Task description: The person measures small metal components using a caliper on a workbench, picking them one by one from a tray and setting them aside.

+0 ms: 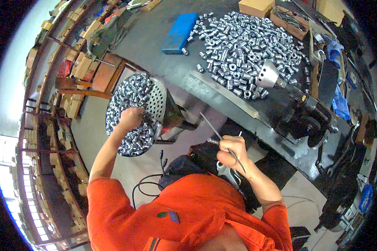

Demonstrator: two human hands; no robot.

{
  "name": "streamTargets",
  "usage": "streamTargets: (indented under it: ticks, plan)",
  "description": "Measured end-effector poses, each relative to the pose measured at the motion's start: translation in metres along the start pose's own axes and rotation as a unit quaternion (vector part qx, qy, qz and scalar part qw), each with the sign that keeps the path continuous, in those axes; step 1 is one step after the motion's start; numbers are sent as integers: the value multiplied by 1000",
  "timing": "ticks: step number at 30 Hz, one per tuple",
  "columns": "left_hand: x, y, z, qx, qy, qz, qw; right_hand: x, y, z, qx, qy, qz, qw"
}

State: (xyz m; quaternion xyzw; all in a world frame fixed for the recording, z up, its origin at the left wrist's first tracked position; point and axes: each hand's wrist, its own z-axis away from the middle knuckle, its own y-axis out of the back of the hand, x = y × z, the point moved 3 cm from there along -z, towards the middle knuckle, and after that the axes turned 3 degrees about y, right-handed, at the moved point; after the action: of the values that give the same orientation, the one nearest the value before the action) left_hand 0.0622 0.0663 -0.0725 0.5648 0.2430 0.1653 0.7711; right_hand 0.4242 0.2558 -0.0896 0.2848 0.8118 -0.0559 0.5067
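Note:
My left hand (132,118) reaches into a round perforated metal basket (158,100) heaped with small shiny metal sleeves (132,94). Its fingers are curled down among the parts; what they hold, if anything, is hidden. My right hand (232,149) is closed around a long thin grey metal rod (211,125), file-like and tapering, which slants up to the left and out past the wrist. A small metal sleeve (213,141) shows at the thumb side of the same hand, apparently gripped with the rod.
On the dark workbench (151,37) lies a wide pile of metal sleeves (238,46), beside a blue box (180,33). A machine with a metal cone (268,74) stands at the right. Behind the basket is a wooden chair (107,73); shelves (50,138) line the left.

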Motion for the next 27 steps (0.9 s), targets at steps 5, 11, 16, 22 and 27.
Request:
streamTargets:
  ticks: [5, 11, 16, 22, 27]
  plan:
    - [5, -2, -18, -52, 11, -84, 995, 4, -1, 1, -2, 1, 7, 1000]
    - [2, 1, -20, -56, -18, -58, 997, 6, 2, 2, 8, -16, 4, 1000]
    - [-1, -5, -23, -31, -3, 18, 999, 0, 1, 0, 37, -19, -23, 999]
    - [5, -13, -18, -26, -1, 13, 1000, 2, 0, -1, 35, -10, -29, 999]
    - [19, 10, -18, -26, 5, 37, 999, 5, 0, 3, 0, -30, -29, 999]
